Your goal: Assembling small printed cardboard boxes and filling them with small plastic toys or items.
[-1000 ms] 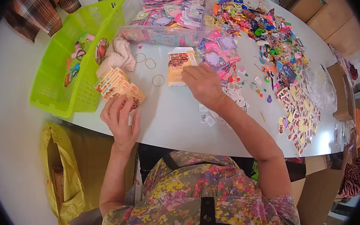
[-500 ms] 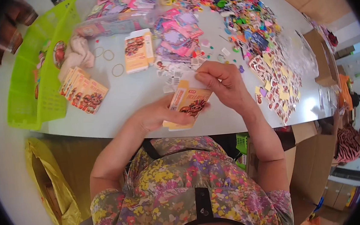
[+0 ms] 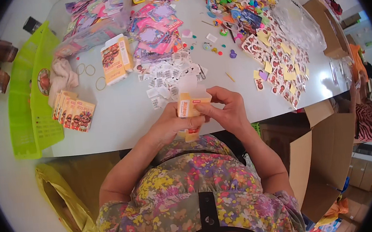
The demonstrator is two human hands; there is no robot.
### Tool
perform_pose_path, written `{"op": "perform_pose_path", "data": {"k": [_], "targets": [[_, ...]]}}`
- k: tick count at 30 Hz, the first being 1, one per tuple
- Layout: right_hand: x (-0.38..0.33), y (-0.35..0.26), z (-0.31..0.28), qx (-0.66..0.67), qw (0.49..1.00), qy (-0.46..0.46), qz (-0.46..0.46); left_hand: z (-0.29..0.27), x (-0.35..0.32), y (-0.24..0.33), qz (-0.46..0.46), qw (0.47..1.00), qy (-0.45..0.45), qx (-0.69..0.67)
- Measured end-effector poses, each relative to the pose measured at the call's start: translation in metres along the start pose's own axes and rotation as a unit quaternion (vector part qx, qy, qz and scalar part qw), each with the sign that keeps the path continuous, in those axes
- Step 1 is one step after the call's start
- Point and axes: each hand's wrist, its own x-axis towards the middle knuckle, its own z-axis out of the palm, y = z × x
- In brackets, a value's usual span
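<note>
In front of my body, at the near table edge, I hold a small orange printed carton (image 3: pixel 189 108) with its white inner flaps standing up at the top. My left hand (image 3: pixel 169 125) is closed around the carton's left side, thumb across its front. The fingers of my right hand (image 3: pixel 228 111) pinch its right side, with the thumb on the front face. Just beyond the carton lies a pile of small white printed slips (image 3: pixel 165 76). Whether anything is inside the carton is hidden.
On the left are a green basket (image 3: pixel 40 124), several finished-looking orange cartons (image 3: pixel 77 116), a stack of cartons (image 3: pixel 115 62) and rubber bands (image 3: pixel 100 83). Pink cards (image 3: pixel 154 34), colourful trinkets (image 3: pixel 230 10) and sticker sheets (image 3: pixel 279 72) spread farther back and right. An open cardboard box (image 3: pixel 322 157) stands lower right.
My right hand has come down from the carton's top flap to its right side. The carton now stands straighter and is turned between my hands. The whole view has shifted a little.
</note>
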Motion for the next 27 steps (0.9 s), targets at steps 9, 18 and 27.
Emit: {"op": "perform_pose_path", "data": {"k": [9, 18, 27], "targets": [[0.005, 0.027, -0.011, 0.222, 0.975, 0.023, 0.002, 0.007, 0.001, 0.000, -0.061, 0.923, -0.121, -0.361], [0.000, 0.044, -0.015, 0.261, 0.960, 0.079, 0.062, 0.003, -0.003, 0.003, 0.101, 0.989, 0.098, -0.048], [0.005, 0.026, -0.012, -0.331, 0.857, 0.126, -0.375, 0.019, -0.007, -0.008, 0.114, 0.932, -0.029, -0.342]]}}
